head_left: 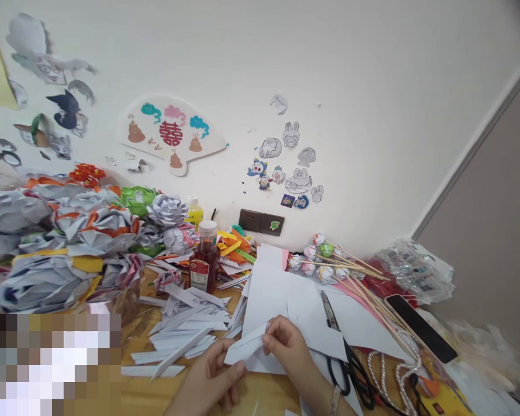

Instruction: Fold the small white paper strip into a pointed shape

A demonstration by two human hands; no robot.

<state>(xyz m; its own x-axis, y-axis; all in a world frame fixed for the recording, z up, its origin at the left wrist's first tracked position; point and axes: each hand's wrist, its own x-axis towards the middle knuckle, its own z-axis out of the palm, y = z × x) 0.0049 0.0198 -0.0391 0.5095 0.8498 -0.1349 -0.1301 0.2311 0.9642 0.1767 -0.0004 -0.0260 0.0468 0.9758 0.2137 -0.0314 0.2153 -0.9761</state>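
Between my two hands is a folded strip of white paper (246,345), tilted up to the right. My left hand (216,372) grips its lower left end, thumb in front and fingers behind. At the upper right end, my right hand (288,346) pinches the strip between thumb and fingers. White paper sheets (268,289) lie under and behind my hands. Black-handled scissors (344,352) rest on the sheets to the right of my right hand, blades pointing away. A loose pile of folded white paper strips (186,329) is spread out left of my hands.
Folded paper flowers (99,225) crowd the left side. A bottle of dark red liquid (204,260) stands behind the strips. At right lie sticks with paper balls (355,268), a black phone (420,326), a bead string (398,370) and plastic packaging (416,268). A wall rises behind.
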